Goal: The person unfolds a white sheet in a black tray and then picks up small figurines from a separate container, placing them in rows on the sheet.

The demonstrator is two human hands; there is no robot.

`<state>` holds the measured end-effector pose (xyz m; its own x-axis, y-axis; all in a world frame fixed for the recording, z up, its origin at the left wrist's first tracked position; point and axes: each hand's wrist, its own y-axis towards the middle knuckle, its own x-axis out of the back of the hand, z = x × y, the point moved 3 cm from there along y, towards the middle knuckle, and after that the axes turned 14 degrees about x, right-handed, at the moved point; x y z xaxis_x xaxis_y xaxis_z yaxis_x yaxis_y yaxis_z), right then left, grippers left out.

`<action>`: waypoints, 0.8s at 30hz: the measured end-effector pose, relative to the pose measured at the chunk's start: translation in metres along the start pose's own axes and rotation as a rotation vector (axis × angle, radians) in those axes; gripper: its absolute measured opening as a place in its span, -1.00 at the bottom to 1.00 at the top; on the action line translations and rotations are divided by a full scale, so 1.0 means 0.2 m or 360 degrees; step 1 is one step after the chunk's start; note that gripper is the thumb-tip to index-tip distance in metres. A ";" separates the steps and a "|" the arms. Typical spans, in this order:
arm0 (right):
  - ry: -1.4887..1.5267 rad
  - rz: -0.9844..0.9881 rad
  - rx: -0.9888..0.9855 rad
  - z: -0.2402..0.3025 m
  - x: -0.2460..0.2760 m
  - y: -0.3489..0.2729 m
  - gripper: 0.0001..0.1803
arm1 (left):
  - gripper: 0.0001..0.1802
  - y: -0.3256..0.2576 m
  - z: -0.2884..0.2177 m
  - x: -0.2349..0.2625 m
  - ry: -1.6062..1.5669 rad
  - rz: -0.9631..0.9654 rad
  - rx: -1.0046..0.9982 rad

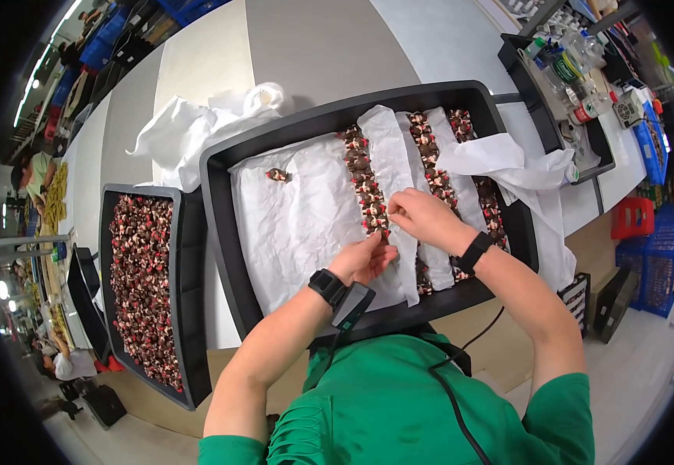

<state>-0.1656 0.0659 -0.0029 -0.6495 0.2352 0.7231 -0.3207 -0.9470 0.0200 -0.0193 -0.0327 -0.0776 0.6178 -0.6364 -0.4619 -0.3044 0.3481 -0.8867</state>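
Note:
A black tray (217, 182) lined with white paper (283, 217) lies before me, holding rows of small dark brown, red and cream pieces whose exact kind I cannot tell. At the near end of the leftmost row (362, 174) my left hand (362, 262) is closed, thumb and fingers curled against the pieces. My right hand (428, 219) is also closed, its fingertips pinched just right of that row, above a paper strip (390, 147). Whatever either hand grips is hidden. One loose piece (277, 175) lies alone on the paper to the left.
A second black tray (190, 287) at left is filled with many such pieces (143, 287). Crumpled white paper (197, 128) sits beyond the tray. More paper (500, 159) drapes over its right side. A black bin with plastic bottles (565, 70) stands at far right.

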 end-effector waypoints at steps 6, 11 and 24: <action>-0.0078 0.0133 0.0307 0.11 -0.04 -0.02 -0.82 | -0.60 0.00 0.02 0.06 0.0121 0.0187 0.0044; -0.0391 0.0168 0.0290 0.08 -0.10 -0.07 -0.76 | -0.69 -0.32 -0.20 0.08 0.1196 -0.0245 -0.0312; -0.0450 0.0127 0.0227 0.09 -0.11 -0.02 -0.80 | -0.83 -0.63 -0.74 0.43 0.2495 -0.1956 -0.2043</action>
<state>-0.1371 0.0614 -0.0055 -0.4452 0.1078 0.8889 -0.1638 -0.9858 0.0375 -0.0353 -0.2326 -0.0077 0.1806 -0.1903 0.9650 -0.8681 -0.4920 0.0654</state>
